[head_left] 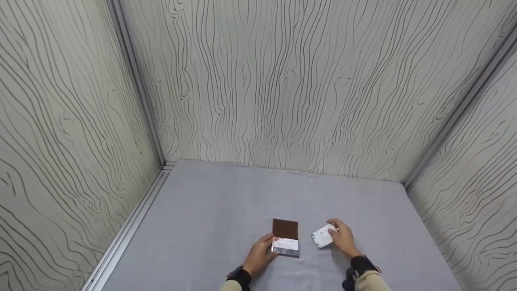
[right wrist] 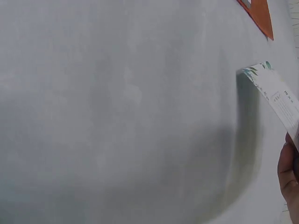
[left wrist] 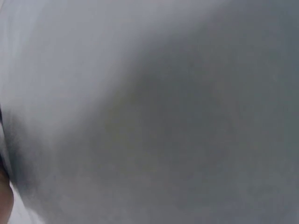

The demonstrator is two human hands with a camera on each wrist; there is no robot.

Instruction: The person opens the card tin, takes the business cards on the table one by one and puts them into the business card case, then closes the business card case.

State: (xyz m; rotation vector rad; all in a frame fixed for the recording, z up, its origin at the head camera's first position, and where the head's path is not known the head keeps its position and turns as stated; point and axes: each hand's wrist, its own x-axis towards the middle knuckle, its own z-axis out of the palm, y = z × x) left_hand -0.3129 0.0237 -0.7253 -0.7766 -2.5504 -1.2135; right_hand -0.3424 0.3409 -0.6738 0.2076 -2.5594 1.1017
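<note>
An opened business card case (head_left: 285,229) with a brown inner lid lies in front of me in the head view. White cards (head_left: 287,244) with red print sit in its near half. My left hand (head_left: 258,255) grips the case at its left side, thumb at the near corner. To the right, my right hand (head_left: 342,239) pinches a white business card (head_left: 322,237) with printed leaves at its edges, tilted above the cloth. The right wrist view shows this card from the side, plus a brown corner of the case (right wrist: 261,17). Only a bit of finger (left wrist: 4,200) shows in the left wrist view.
A grey cloth (head_left: 210,210) covers the table. Panels with a wood-grain line pattern (head_left: 262,89) stand at the back and both sides. A metal rail (head_left: 129,226) runs along the left edge. Dark bands circle both wrists.
</note>
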